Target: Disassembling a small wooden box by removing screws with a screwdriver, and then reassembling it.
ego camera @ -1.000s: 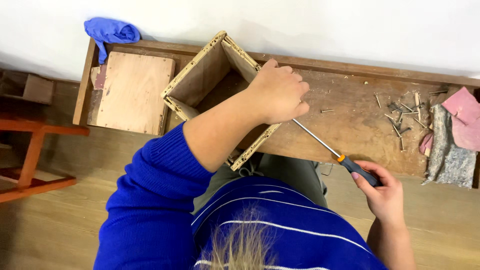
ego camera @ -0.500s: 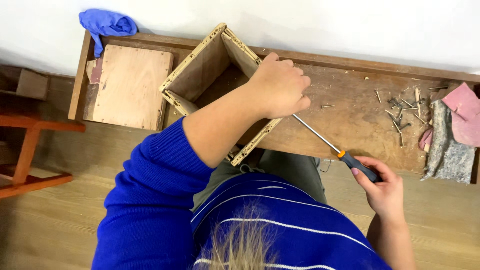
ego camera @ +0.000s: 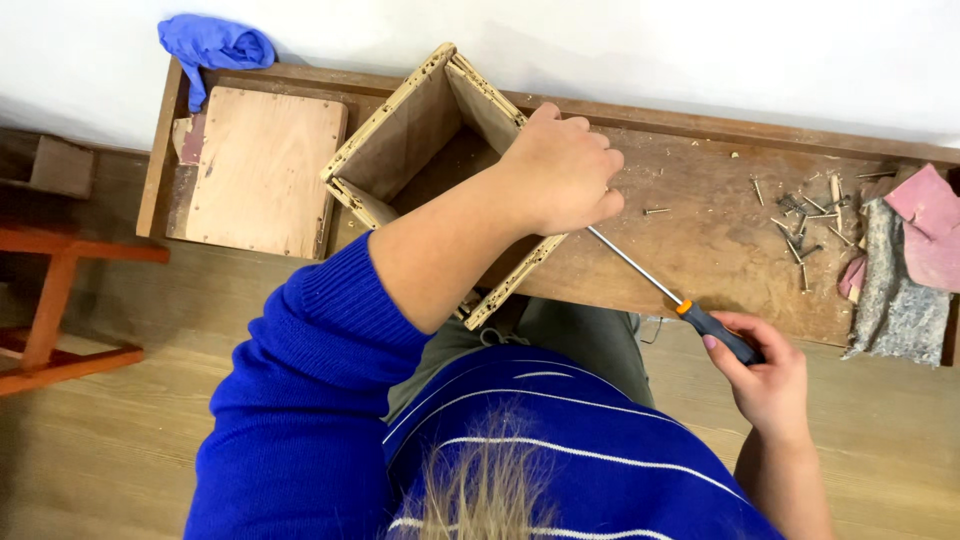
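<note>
An open wooden box frame (ego camera: 400, 130) of worn plywood stands tilted on a long wooden bench (ego camera: 700, 230). My left hand (ego camera: 562, 168) is clamped over the box's right corner, fingers curled on the edge. My right hand (ego camera: 765, 375) grips the black and orange handle of a long screwdriver (ego camera: 640, 268). Its metal shaft runs up and left, and the tip meets the box side just below my left hand.
A flat plywood panel (ego camera: 262, 170) lies on the bench's left end, with a blue cloth (ego camera: 215, 45) behind it. Several loose nails and screws (ego camera: 805, 220) are scattered at the right, beside pink and grey rags (ego camera: 910, 260). An orange wooden stool (ego camera: 50, 300) stands at left.
The view has shifted slightly. Both hands, the box and the screwdriver hold nearly the same pose.
</note>
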